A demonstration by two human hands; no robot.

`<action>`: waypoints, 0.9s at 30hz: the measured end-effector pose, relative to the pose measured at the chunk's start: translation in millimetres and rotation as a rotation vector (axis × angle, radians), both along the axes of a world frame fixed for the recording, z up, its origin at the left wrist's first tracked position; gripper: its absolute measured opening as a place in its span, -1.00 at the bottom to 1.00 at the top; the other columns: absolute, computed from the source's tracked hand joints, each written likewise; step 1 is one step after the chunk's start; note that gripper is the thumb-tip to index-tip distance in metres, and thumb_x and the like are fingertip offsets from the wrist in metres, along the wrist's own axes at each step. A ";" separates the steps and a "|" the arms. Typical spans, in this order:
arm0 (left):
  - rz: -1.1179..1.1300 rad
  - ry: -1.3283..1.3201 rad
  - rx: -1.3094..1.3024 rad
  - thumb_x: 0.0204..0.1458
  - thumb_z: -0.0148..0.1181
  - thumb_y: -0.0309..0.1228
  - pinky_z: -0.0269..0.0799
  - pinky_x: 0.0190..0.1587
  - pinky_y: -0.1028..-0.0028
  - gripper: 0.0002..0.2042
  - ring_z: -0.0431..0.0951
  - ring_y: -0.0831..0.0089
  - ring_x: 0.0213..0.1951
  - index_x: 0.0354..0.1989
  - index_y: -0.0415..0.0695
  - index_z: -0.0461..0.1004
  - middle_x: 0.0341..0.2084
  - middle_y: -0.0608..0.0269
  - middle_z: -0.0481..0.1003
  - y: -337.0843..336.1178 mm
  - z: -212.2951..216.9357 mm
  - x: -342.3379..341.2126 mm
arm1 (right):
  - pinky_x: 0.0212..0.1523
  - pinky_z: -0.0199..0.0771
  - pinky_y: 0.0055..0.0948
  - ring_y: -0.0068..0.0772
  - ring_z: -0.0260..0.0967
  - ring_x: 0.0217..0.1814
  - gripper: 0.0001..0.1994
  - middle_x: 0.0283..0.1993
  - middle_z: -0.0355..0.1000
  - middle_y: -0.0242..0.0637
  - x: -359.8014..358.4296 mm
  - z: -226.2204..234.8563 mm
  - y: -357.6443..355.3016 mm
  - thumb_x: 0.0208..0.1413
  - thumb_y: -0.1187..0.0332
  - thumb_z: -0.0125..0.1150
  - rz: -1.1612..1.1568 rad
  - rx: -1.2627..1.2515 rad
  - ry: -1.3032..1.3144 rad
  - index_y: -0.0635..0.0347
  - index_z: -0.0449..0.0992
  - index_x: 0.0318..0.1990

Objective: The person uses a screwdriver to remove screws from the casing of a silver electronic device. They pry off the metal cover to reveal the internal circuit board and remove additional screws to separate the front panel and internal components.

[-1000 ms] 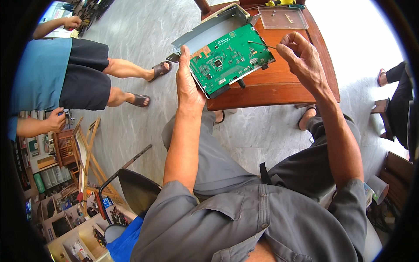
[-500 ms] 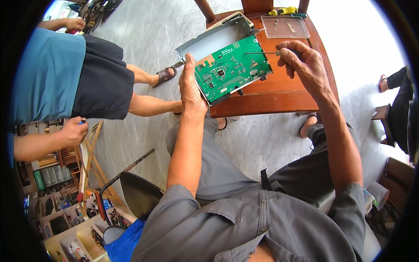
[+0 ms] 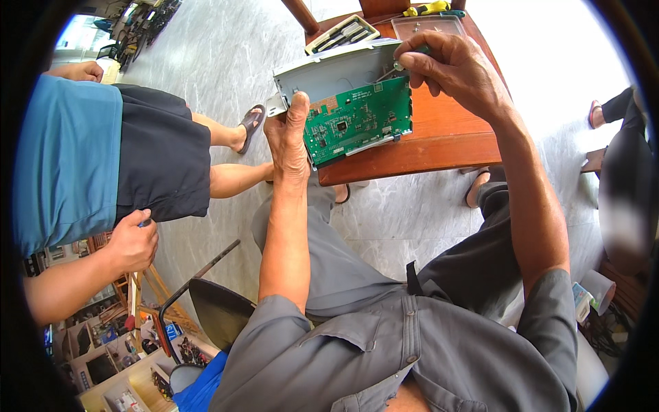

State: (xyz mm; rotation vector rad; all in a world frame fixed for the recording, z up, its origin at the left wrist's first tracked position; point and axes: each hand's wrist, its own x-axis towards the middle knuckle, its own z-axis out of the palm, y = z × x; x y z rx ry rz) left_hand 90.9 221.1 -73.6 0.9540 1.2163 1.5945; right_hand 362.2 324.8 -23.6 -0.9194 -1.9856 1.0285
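My left hand (image 3: 287, 147) is closed on the left edge of a green circuit board (image 3: 360, 120), its thumb along the front. A grey metal casing (image 3: 319, 74) stands open behind the board, tilted up over the wooden chair. In my right hand (image 3: 449, 65) is a thin-shafted screwdriver (image 3: 386, 74), pinched between thumb and fingers. Its shaft slants down toward the board's upper edge; whether the tip touches anything I cannot tell. Most of the screwdriver's handle is hidden by my fingers.
The wooden chair (image 3: 453, 141) carries a tool case (image 3: 345, 31), a shallow clear tray (image 3: 424, 27) and a yellow-handled tool (image 3: 427, 9). At left stands another person in a blue shirt (image 3: 68, 161). Compartment boxes (image 3: 141, 381) sit at lower left.
The board and casing have tilted and shifted slightly left. My right hand has moved up and left, taking the screwdriver from the board's face to its upper edge. The tool case shows more fully.
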 end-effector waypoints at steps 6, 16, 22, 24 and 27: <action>-0.027 0.020 -0.017 0.14 0.43 -0.10 0.40 -0.06 0.51 -0.47 0.47 0.61 -0.17 0.09 -0.29 0.51 -0.16 0.36 0.55 0.7 0.7 -4.0 | -0.40 0.56 -0.53 -0.58 0.51 -0.44 -0.61 -0.46 0.56 -0.34 -16.4 5.8 -0.3 0.29 0.00 0.29 0.025 0.015 -0.047 0.20 0.66 -0.13; 0.020 -0.012 -0.062 0.16 0.38 0.02 0.33 -0.30 0.62 -0.53 0.37 0.72 -0.37 -0.20 -0.22 0.51 -0.44 0.50 0.42 1.9 -4.0 -0.2 | -0.54 0.31 -0.68 -0.77 0.30 -0.54 -0.66 -0.49 0.51 -0.46 2.0 -9.0 2.1 0.33 0.05 0.27 -0.114 -0.164 0.229 0.17 0.67 -0.14; -0.011 -0.377 -0.109 0.20 0.31 0.02 0.63 0.05 0.31 -0.35 0.64 0.30 -0.01 0.17 -0.37 0.38 0.01 0.03 0.57 -2.5 -23.9 -1.2 | -0.55 0.21 -0.71 -0.77 0.26 -0.52 -0.52 -0.49 0.44 -0.48 32.2 -21.9 -13.4 0.35 -0.11 0.16 -0.178 -0.418 0.428 0.19 0.58 -0.26; -0.038 -0.483 -0.122 0.21 0.29 0.03 0.62 0.08 0.26 -0.32 0.62 0.27 0.02 0.23 -0.35 0.35 0.04 0.02 0.55 -4.7 -27.1 -3.0 | -0.49 0.27 -0.68 -0.70 0.30 -0.50 -0.54 -0.49 0.44 -0.45 44.5 -29.4 -15.4 0.37 -0.09 0.15 -0.127 -0.499 0.493 0.17 0.55 -0.29; -0.083 -0.504 -0.112 0.24 0.19 0.11 0.59 0.13 0.18 -0.29 0.58 0.20 0.11 0.30 -0.29 0.30 0.13 -0.01 0.50 -8.1 -23.9 4.1 | -0.39 0.38 -0.59 -0.57 0.37 -0.43 -0.61 -0.39 0.47 -0.35 55.2 -46.9 -12.5 0.43 0.01 0.08 -0.110 -0.606 0.678 0.19 0.52 -0.23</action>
